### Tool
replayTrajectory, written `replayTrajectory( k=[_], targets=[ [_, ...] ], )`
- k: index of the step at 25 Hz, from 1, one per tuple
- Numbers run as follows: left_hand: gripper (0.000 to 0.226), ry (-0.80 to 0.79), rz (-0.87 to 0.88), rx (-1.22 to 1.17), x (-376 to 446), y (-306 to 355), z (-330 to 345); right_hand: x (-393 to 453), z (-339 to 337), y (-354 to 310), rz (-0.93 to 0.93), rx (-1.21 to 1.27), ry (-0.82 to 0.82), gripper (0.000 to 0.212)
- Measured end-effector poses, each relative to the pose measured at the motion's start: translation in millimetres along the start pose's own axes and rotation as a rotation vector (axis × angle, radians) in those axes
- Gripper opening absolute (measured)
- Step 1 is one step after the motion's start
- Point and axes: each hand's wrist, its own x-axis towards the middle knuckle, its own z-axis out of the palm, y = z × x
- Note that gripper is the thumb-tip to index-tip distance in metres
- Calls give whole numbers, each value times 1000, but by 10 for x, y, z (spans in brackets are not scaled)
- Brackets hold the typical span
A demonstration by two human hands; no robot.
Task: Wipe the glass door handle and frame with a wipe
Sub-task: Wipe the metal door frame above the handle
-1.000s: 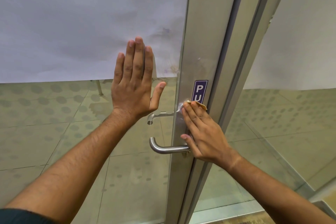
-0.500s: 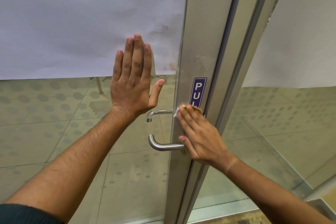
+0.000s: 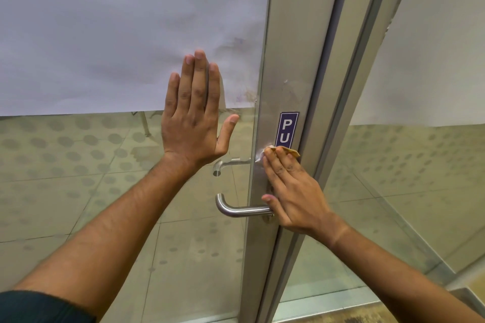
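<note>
The right hand point(image 3: 294, 191) makes the grip: its fingers lie straight and flat, pressing a small crumpled wipe point(image 3: 265, 153) against the metal frame point(image 3: 294, 60), so the wipe is pinned under the fingertips, not clutched. The left hand point(image 3: 194, 123) is spread flat on the glass pane point(image 3: 118, 178), fingers upward, bracing the door and holding nothing. The frame is the largest of the task's things, a brushed grey upright whose long axis runs up and down past the right hand, with smudges showing above the blue sign point(image 3: 287, 128). The handle point(image 3: 236, 208) lies just below and to the left of the wipe, a shiny steel lever whose long axis runs sideways out from the frame, its root touching the right thumb. The right hand is much the nearer to it. The wipe, white with a tan corner, sits at the sign's lower end.
</note>
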Motion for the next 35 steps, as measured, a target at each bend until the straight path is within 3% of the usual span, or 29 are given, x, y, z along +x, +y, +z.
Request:
replayTrajectory(
  k=[5, 11, 16, 21, 35],
  targets=[
    [83, -11, 4, -8, 5, 10, -11, -68, -34, 32, -17, -12, -63, 72],
    [83, -11, 5, 9, 7, 0, -12, 229, -143, -74, 69, 27, 102, 74],
    [82, -18, 2, 16, 7, -4, -11, -122, 67, -16, -31, -25, -41, 71],
    [83, -19, -4, 22, 17, 4, -9, -70, 74, 62, -52, -80, -39, 72],
    [83, -29, -8, 30, 9, 8, -14, 484, -269, -48, 128, 7, 341, 75]
  ],
)
